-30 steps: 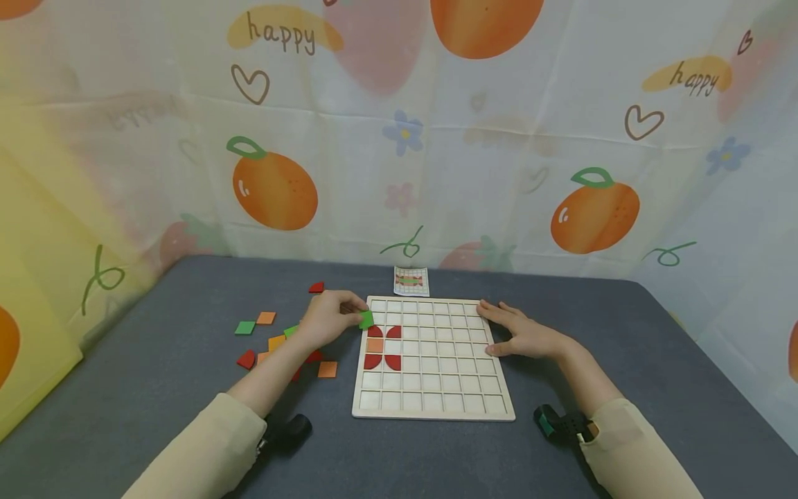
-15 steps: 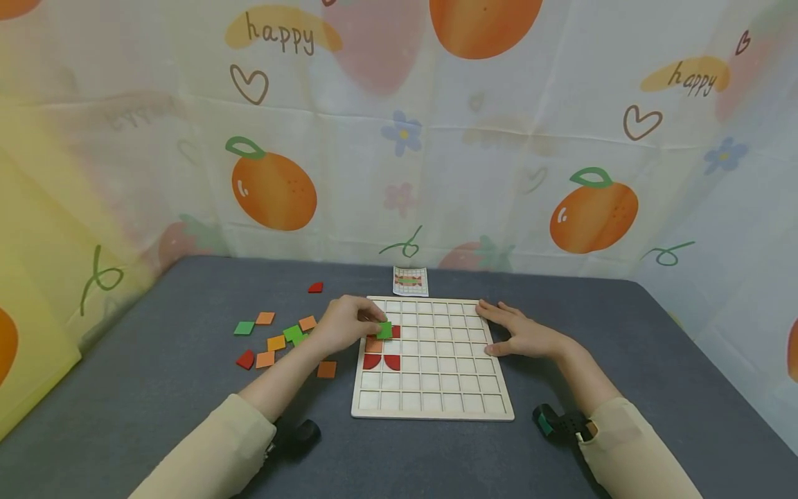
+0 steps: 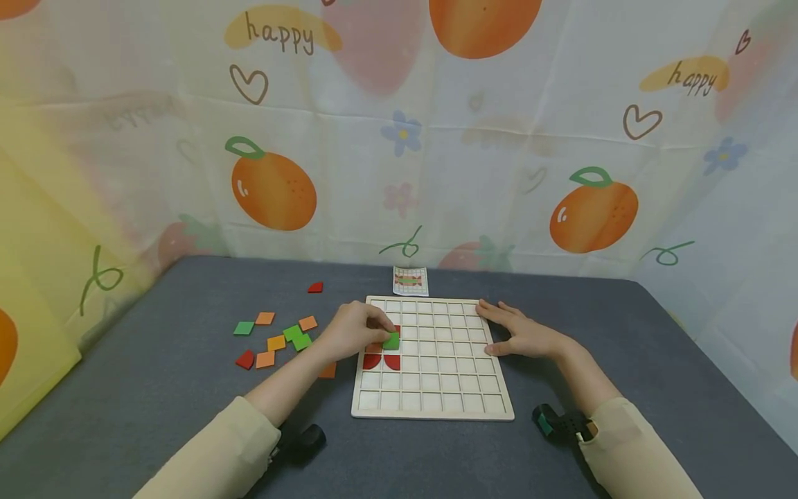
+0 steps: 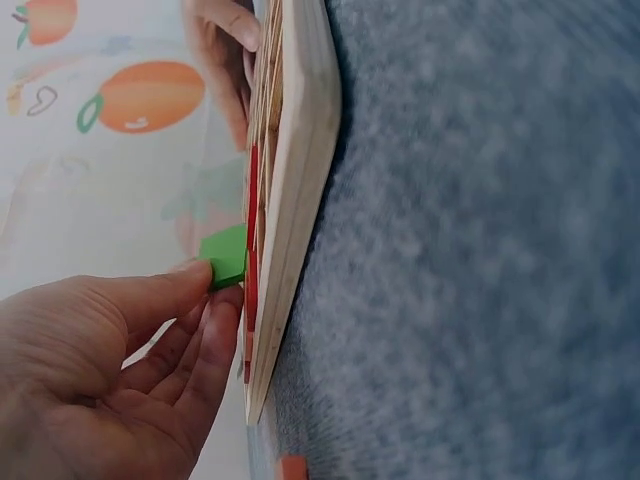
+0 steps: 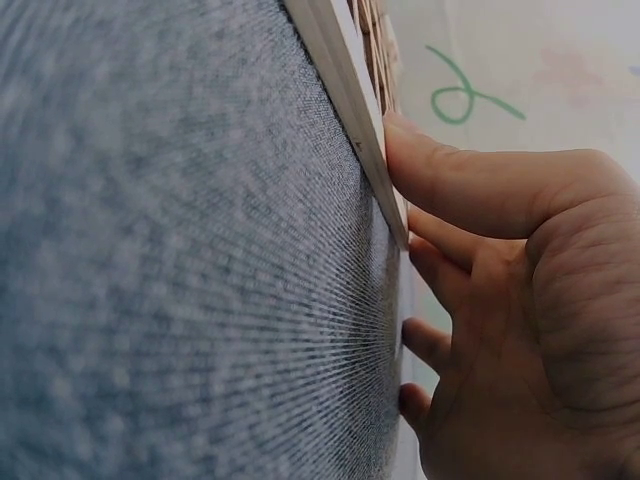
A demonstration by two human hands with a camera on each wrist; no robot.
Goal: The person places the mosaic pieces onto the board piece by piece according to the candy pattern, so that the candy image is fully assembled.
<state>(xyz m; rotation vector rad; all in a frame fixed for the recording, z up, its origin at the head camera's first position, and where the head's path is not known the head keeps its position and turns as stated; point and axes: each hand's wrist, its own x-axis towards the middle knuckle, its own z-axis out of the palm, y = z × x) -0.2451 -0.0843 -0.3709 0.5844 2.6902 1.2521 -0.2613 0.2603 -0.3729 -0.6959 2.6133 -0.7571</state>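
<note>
My left hand point(image 3: 353, 330) pinches a green square tile point(image 3: 391, 342) between thumb and fingers over the left part of a pale wooden grid board point(image 3: 436, 382). The wrist view shows the tile point(image 4: 224, 256) tilted, its lower edge right at the red pieces on the board. Red quarter-round tiles point(image 3: 393, 362) lie in cells there, with an orange square tile partly hidden by my fingers. At the board's right edge rests my right hand point(image 3: 526, 336), fingers spread, with thumb point(image 5: 440, 165) and fingertips touching the rim.
Left of the board lie loose tiles: green squares point(image 3: 244, 328), orange squares point(image 3: 264, 359) and red quarter-rounds point(image 3: 246, 359). Another red tile point(image 3: 316, 287) lies farther back. Behind the board a small card point(image 3: 410, 282) shows a coloured grid pattern. A printed curtain point(image 3: 486, 152) hangs behind the table.
My left hand has carried the green tile rightward from the board's left edge, then slightly toward me, over the second column. The right hand has stayed in place.
</note>
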